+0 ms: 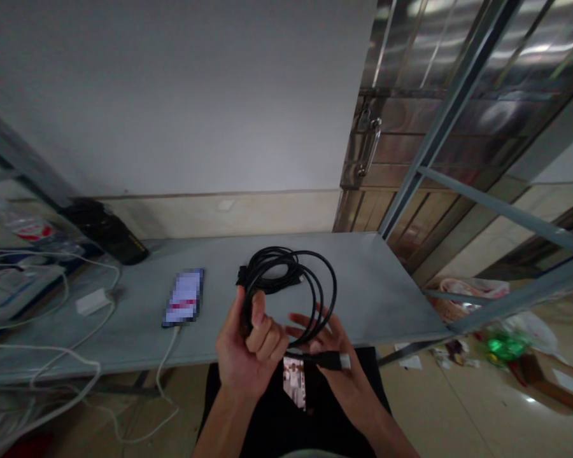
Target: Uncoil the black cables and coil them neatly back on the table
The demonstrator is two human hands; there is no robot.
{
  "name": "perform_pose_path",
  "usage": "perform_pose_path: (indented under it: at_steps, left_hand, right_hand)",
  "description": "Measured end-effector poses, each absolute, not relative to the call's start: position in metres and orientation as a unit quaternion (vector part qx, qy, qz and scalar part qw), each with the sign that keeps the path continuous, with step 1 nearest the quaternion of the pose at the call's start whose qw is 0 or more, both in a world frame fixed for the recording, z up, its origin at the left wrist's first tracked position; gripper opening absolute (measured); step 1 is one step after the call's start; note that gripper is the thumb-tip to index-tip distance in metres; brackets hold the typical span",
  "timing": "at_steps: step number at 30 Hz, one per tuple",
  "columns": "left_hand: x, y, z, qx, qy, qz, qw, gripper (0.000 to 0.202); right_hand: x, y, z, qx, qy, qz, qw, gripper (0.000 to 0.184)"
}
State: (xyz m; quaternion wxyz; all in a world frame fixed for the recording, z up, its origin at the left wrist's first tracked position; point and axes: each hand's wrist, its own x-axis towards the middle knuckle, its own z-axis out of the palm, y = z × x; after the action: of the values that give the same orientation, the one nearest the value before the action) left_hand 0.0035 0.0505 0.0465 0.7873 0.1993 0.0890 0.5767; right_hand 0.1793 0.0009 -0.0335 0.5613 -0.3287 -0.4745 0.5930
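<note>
While our left hand (251, 356) clamps the coiled black rubber cable (291, 286) above the grey metal table's (386, 299) front edge, our right hand (337, 362) pinches its silver-tipped plug (334, 360); we judge coiling nearly finished, needing the end tucked.

Black cable (291, 286), coiled in loose loops (silver-tipped plug dangling), held above the table edge.

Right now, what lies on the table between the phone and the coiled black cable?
In the head view, only bare grey table shows between the phone and the coiled black cable, which the left hand holds.
</note>
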Motion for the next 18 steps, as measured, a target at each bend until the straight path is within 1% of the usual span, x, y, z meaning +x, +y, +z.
perform_pose_path:
  at_steps: [1,3,7,9,10,12,13,14,16,18]
  left_hand:
    - [0.006,0.052,0.041,0.195,0.110,0.585,0.779,0.051]
    - [0.012,0.056,0.031,0.184,0.174,0.610,0.750,0.058]
    - [0.030,0.065,0.017,0.210,0.292,0.683,0.635,0.064]
    - [0.035,0.073,0.011,0.255,0.317,0.701,0.586,0.064]
    - [0.034,0.079,0.008,0.283,0.326,0.701,0.567,0.062]
    - [0.026,0.097,0.000,0.350,0.350,0.696,0.520,0.047]
    - [0.020,0.108,-0.004,0.386,0.368,0.689,0.490,0.038]
    - [0.011,0.122,-0.009,0.418,0.393,0.688,0.444,0.033]
    - [-0.008,0.153,-0.017,0.477,0.438,0.663,0.376,0.031]
    - [-0.027,0.187,-0.023,0.535,0.467,0.609,0.354,0.036]
  right_hand:
    - [0.177,0.003,-0.036,-0.294,-0.459,0.622,0.562,0.076]
    - [0.174,0.009,-0.037,-0.269,-0.441,0.632,0.578,0.075]
    - [0.166,0.030,-0.024,-0.308,-0.450,0.577,0.608,0.068]
    - [0.162,0.046,-0.016,-0.340,-0.461,0.542,0.615,0.060]
    - [0.160,0.056,-0.013,-0.359,-0.462,0.520,0.622,0.055]
    - [0.158,0.079,-0.010,-0.399,-0.460,0.476,0.634,0.049]
    - [0.159,0.091,-0.010,-0.414,-0.465,0.462,0.632,0.048]
    - [0.160,0.105,-0.010,-0.423,-0.472,0.455,0.625,0.050]
    - [0.162,0.134,-0.014,-0.427,-0.489,0.456,0.608,0.055]
    - [0.164,0.166,-0.019,-0.427,-0.506,0.460,0.591,0.061]
